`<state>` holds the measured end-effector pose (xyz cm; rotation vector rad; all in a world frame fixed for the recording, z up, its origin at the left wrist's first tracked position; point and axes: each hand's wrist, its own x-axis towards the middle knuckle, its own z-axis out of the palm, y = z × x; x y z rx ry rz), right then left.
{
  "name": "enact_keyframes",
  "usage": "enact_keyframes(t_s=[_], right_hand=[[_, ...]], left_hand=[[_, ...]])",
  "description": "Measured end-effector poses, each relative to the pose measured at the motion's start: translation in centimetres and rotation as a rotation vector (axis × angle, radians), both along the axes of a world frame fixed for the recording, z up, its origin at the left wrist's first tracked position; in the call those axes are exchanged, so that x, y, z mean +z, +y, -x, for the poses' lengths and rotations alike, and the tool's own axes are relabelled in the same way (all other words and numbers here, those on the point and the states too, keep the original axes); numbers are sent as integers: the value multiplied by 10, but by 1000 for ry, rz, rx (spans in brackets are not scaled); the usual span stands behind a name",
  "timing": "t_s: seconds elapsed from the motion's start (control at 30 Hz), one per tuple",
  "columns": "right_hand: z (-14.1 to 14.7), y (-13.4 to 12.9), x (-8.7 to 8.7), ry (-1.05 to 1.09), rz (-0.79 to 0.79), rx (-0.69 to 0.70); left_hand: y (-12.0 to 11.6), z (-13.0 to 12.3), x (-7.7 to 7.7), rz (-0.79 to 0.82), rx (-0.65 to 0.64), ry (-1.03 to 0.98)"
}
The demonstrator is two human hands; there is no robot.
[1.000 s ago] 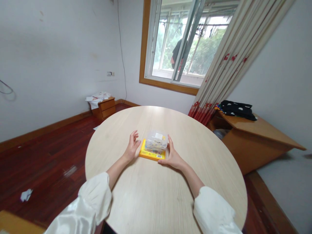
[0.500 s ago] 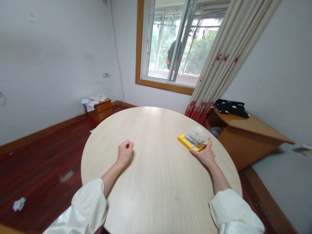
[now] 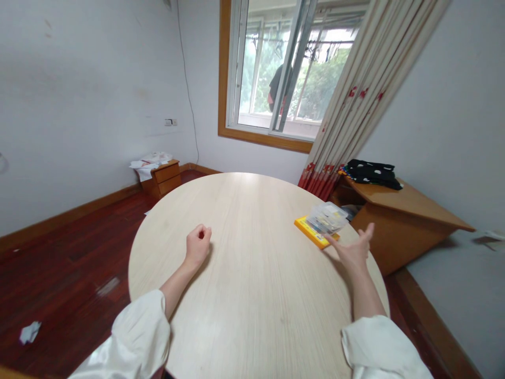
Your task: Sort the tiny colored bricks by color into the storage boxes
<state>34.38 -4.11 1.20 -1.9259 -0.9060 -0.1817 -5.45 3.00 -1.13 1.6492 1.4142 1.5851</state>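
Observation:
On the right part of the round pale table (image 3: 252, 295) lies a flat yellow box (image 3: 309, 232). A clear plastic case (image 3: 327, 217) with small contents rests on top of it. My right hand (image 3: 354, 255) is beside the box's near right corner, thumb and fingers spread and nothing held; its thumb tip is at the box's edge, and whether it touches is unclear. Curled into a loose fist, my left hand (image 3: 198, 245) rests on the left side of the table, far from the box. No object shows in it.
Behind the table's right edge stands a tilted wooden cabinet (image 3: 402, 226) with black patterned cloth (image 3: 373, 173) on it. A small drawer unit (image 3: 168, 176) with papers is at the back left. A person (image 3: 278, 87) is partly visible beyond the window.
The yellow box and clear case have shifted a little right. My right hand has let go, its fingers opening away to the right. My left hand stays curled.

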Motion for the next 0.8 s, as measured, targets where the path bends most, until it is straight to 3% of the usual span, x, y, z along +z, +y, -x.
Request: enact_keyframes(t_s=[0.1, 0.17, 0.3, 0.43, 0.5, 0.6, 0.8], right_hand=[[25, -8, 12, -197, -363, -4], [53, -9, 14, -331, -379, 127], [114, 0, -4, -509, -64, 585], [146, 5, -30, -501, 441, 858], [150, 5, -37, -490, 567, 885], [150, 4, -40, -491, 591, 872], [153, 2, -32, -544, 700, 845]], left_hand=[[-3, -3, 3, -123, 14, 114], [-7, -8, 4, -198, -67, 268], [-13, -19, -3, -193, -278, 608], [-12, -20, -22, -24, -459, 743], [-10, -19, -31, 32, -500, 755], [-9, -17, -37, 22, -489, 772], [-16, -19, -23, 80, -442, 1076]])
